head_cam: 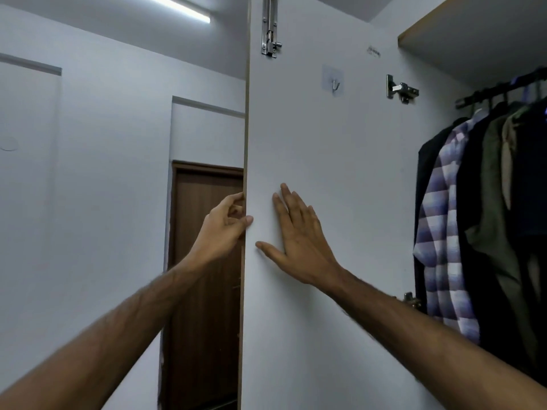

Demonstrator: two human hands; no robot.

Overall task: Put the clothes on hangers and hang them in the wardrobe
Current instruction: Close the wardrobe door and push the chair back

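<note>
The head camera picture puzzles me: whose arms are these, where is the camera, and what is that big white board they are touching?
There is no machine here. A person wears a camera on the head, so you see their own two arms reaching forward. The big white board is the inside of an open wardrobe door. The left hand curls its fingers round the door's edge, a light grip. The right hand lies flat on the door's inner face, fingers straight, holding nothing. On the door you can see a metal bolt, a small stick-on hook and a hinge. To the right, clothes already hang from a dark rail, among them a checked shirt. Behind the door stands a brown room door.
</note>
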